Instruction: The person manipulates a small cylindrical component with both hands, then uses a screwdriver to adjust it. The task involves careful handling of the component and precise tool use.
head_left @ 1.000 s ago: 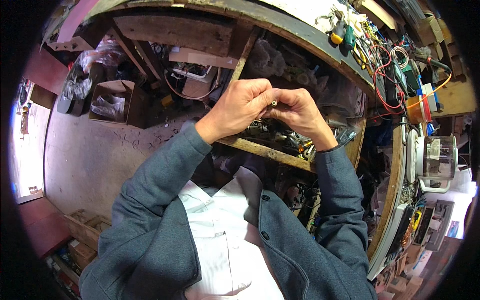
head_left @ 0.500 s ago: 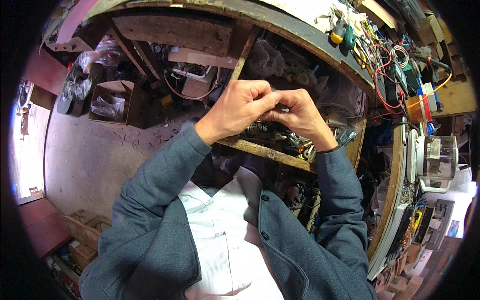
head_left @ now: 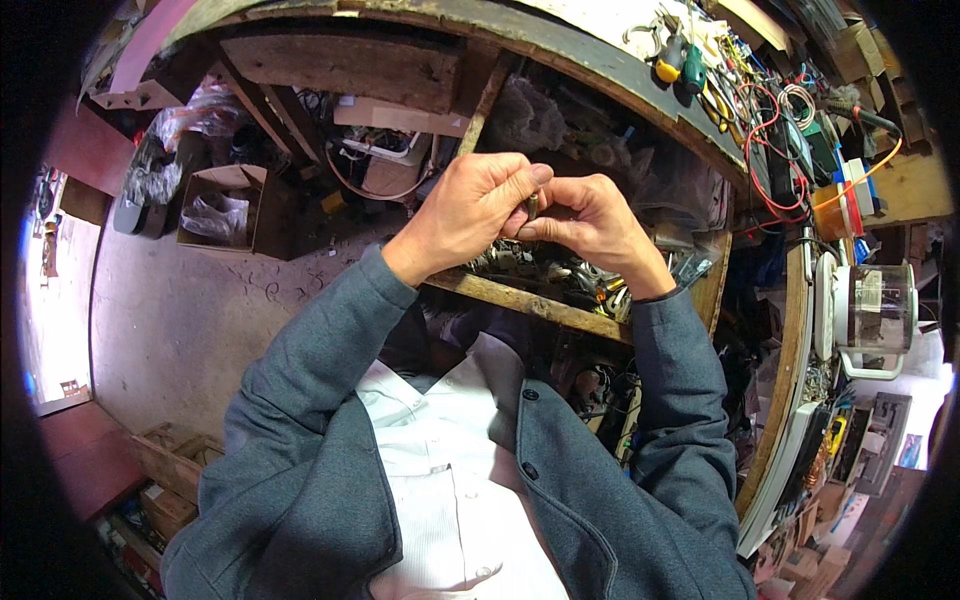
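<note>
My left hand (head_left: 470, 210) and my right hand (head_left: 590, 225) meet in front of the bench, closed on a small, dark-brassy piece (head_left: 533, 205) that is mostly hidden by the fingers. My left thumb lies over its upper end, and my right fingertips touch it from the side. Behind my hands is an open shelf with jumbled parts and tools, edged by a wooden rail (head_left: 530, 304).
Along the bench edge (head_left: 560, 42) are pliers, screwdrivers (head_left: 671, 62) and tangled red and orange leads (head_left: 778, 150). A clear-bodied appliance (head_left: 868, 310) stands at right. A cardboard box (head_left: 262, 220) and clutter sit on the concrete floor (head_left: 170, 330) at left.
Both hands have shifted slightly up. My left thumb has lifted, and the small piece, hidden half a second ago, shows again between the fingers, turned differently than a second ago.
</note>
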### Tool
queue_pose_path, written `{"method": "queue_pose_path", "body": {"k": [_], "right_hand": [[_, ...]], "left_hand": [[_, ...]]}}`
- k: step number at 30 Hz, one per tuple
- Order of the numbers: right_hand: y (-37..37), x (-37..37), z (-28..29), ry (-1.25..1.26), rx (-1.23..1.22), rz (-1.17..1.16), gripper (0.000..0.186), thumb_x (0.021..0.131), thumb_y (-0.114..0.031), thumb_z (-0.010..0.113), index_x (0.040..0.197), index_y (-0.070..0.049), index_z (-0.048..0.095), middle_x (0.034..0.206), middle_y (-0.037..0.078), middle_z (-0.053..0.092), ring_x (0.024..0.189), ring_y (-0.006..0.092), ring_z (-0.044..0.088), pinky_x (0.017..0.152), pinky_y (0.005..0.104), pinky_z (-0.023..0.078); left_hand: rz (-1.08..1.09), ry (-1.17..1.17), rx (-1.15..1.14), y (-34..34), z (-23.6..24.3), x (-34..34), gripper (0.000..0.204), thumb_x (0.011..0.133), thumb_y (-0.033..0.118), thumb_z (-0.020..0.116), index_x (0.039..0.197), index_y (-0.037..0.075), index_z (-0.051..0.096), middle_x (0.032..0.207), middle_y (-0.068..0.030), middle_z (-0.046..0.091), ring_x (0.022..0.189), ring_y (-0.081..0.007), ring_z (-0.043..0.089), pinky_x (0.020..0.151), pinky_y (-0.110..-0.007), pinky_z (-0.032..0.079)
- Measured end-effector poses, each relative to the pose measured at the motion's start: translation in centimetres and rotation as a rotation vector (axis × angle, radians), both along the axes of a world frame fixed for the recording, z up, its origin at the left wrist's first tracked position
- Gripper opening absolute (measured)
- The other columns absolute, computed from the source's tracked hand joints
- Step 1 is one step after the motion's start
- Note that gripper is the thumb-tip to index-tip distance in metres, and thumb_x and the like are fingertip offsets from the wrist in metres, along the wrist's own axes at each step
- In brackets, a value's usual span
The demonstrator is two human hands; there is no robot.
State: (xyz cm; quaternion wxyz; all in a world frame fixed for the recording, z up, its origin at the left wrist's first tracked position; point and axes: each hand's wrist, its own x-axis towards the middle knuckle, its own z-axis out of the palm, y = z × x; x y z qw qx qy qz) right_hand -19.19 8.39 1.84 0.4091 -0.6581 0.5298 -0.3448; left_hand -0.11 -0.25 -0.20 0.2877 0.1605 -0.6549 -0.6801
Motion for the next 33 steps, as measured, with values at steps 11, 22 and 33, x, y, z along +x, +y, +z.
{"method": "queue_pose_path", "body": {"k": [11, 22, 33], "right_hand": [[0.1, -0.6, -0.2, -0.254, 0.158, -0.072, 0.016, 0.090, -0.011, 0.083, 0.094, 0.001, 0.073, 0.085, 0.002, 0.075, 0.081, 0.0069, 0.068, 0.073, 0.0252, 0.057], [0.1, -0.6, -0.1, -0.351, 0.144, -0.092, 0.012, 0.093, -0.006, 0.079, 0.098, 0.002, 0.071, 0.090, 0.004, 0.075, 0.085, 0.0096, 0.072, 0.077, 0.0255, 0.059], [-0.1, -0.4, -0.7, -0.293, 0.135, -0.038, 0.020, 0.094, -0.010, 0.078, 0.111, 0.001, 0.073, 0.090, 0.004, 0.075, 0.083, 0.0110, 0.071, 0.077, 0.0271, 0.059]], "left_hand": [[0.003, 0.060, 0.181, 0.3, 0.8, 0.3, 0.025, 0.107, 0.026, 0.065, 0.100, 0.002, 0.070, 0.069, 0.0059, 0.059, 0.058, -0.0001, 0.048, 0.051, -0.019, 0.034], [0.109, -0.021, -0.092, -0.1, -0.1, -0.2, 0.014, 0.097, 0.010, 0.076, 0.106, 0.001, 0.070, 0.080, 0.0026, 0.068, 0.070, -0.0011, 0.057, 0.062, -0.018, 0.044], [0.091, 0.109, 0.107, 0.0, 0.1, 0.2, 0.012, 0.098, 0.010, 0.074, 0.103, -0.002, 0.073, 0.091, -0.0041, 0.074, 0.081, -0.0073, 0.066, 0.073, -0.023, 0.055]]}}
